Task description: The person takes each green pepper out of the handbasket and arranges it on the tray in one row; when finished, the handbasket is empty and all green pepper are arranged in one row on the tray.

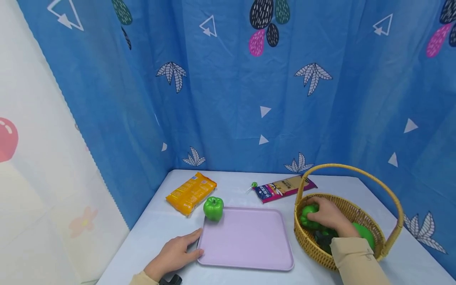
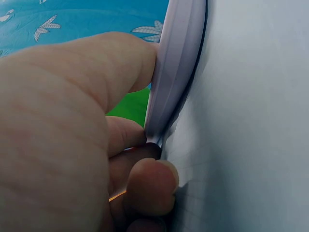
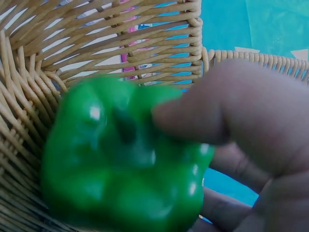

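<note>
In the basket (image 1: 303,238), my right hand (image 1: 329,215) grips a green bell pepper (image 1: 308,217). The right wrist view shows my thumb lying on top of this bell pepper (image 3: 120,164), near its stem, and my fingers round its side. My left hand (image 1: 176,251) rests at the left edge of a pale purple tray (image 1: 246,237), thumb and forefinger spread along it. Close up, the thumb tip touches the tray's rim (image 2: 181,63). Another green bell pepper (image 1: 213,208) sits at the tray's far left corner.
Behind the tray lie an orange packet (image 1: 191,192), a purple and tan packet (image 1: 285,188) and a small green-headed item (image 1: 254,185). The basket's tall handle (image 1: 352,168) arches over my right forearm. More green things (image 1: 364,235) are inside it. A blue curtain (image 1: 231,99) hangs behind the table.
</note>
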Motion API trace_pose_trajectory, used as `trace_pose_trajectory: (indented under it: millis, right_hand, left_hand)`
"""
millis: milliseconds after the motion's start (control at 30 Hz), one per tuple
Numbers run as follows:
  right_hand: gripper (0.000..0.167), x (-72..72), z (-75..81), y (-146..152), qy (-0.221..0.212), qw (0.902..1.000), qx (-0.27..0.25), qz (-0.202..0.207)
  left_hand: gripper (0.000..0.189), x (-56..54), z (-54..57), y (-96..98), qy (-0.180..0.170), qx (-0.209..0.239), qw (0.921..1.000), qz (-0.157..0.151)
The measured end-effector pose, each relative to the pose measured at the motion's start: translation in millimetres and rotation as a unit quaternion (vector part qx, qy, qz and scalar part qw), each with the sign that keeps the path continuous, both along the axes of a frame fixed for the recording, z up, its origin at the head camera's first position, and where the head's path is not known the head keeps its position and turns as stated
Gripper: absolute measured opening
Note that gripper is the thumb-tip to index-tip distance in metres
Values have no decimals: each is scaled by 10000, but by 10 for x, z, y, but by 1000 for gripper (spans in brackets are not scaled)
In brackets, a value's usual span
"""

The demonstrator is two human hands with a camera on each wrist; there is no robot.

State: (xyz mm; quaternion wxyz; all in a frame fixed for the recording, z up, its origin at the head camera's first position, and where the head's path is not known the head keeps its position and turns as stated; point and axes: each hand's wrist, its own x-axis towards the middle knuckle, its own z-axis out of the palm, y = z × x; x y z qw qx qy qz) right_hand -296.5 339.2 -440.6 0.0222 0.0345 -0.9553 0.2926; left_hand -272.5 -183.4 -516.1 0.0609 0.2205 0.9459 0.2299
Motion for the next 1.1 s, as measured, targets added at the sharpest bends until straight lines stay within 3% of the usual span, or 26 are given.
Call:
trace_pose_trajectory:
  millis: [533,700,833,1100]
  right_hand:
    - [64,11,44,50,-239,9962,-288,-789]
    - [59,43,49,74,-313,9903,-612,-1208]
    - [54,40,59,66,-92,9904,-458,-1298]
    - [29,30,30,19,697,9932,-79,-925]
  left_hand:
    - [84,16,13,6,-10,42,10000,-17]
    - [83,28,20,13,-8,74,10000,-31]
    - [83,36,25,12,-19,61,10000,-23]
    - [82,39,20,5,12,67,10000,-33]
